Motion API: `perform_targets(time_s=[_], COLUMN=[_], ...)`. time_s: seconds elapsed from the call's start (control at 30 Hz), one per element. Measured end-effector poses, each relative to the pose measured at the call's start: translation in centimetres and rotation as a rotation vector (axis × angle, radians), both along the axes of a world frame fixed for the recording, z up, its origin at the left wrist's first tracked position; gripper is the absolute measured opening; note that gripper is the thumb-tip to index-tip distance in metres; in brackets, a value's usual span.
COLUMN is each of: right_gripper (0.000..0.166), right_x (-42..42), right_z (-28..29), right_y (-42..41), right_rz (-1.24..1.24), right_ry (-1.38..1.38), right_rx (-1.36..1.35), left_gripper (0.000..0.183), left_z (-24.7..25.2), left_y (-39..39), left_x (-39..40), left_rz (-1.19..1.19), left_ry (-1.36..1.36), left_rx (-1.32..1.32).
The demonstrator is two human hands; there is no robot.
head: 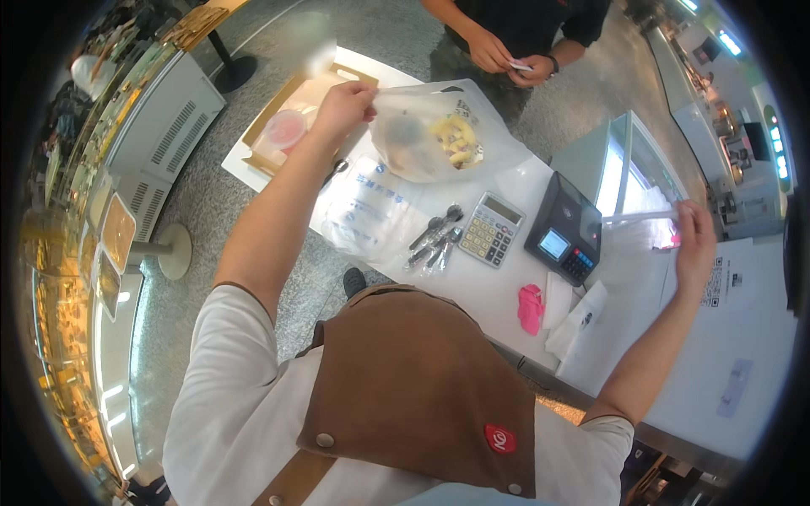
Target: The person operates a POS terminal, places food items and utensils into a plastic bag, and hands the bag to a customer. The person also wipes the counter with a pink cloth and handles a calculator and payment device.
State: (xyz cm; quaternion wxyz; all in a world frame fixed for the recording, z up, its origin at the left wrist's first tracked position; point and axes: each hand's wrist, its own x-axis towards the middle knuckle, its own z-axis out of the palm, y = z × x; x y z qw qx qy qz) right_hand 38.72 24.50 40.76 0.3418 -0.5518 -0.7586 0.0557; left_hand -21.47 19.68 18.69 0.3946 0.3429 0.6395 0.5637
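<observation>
My left hand (pixel 345 107) pinches the rim of a translucent plastic bag (pixel 405 155) on the white counter. Through the film show a pack of yellow food (pixel 457 140) and a darker rounded item whose kind is unclear. Out to the right, my right hand (pixel 695 243) has its fingers closed on one end of a long, thin, pale strip (pixel 639 217); its material cannot be told. That strip reaches towards the dark payment terminal (pixel 565 228), in front of a lit glass case. Beneath my left forearm is a cardboard tray (pixel 259 163) with a clear-lidded round tub (pixel 285 129).
Flat printed plastic bags (pixel 364 205), wrapped black spoons (pixel 436 237) and a calculator (pixel 492 229) lie on the counter (pixel 468 297). A pink cloth (pixel 530 308) and white napkins (pixel 574 322) are nearer me. Across stands a person (pixel 519 31), both hands on a small white item.
</observation>
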Motion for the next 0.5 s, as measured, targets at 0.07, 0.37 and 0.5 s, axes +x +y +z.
perform_targets(time_s=[0.07, 0.37, 0.5], right_gripper=[0.026, 0.040, 0.042], right_x=[-4.9, -21.6, -23.6], right_z=[-3.9, -18.4, -20.1], right_y=[1.7, 4.9, 7.5], right_rz=[0.140, 0.206, 0.227], right_ry=[0.102, -0.217, -0.262], right_rx=[-0.111, -0.143, -0.309], left_gripper=[0.021, 0.016, 0.015], left_z=[-0.7, -0.7, -0.4], left_y=[-0.3, -0.7, -0.9], left_x=[-0.9, -0.2, -0.7], left_rz=[0.001, -0.032, -0.049], left_ry=[0.041, -0.089, -0.047], left_rx=[0.005, 0.066, 0.049])
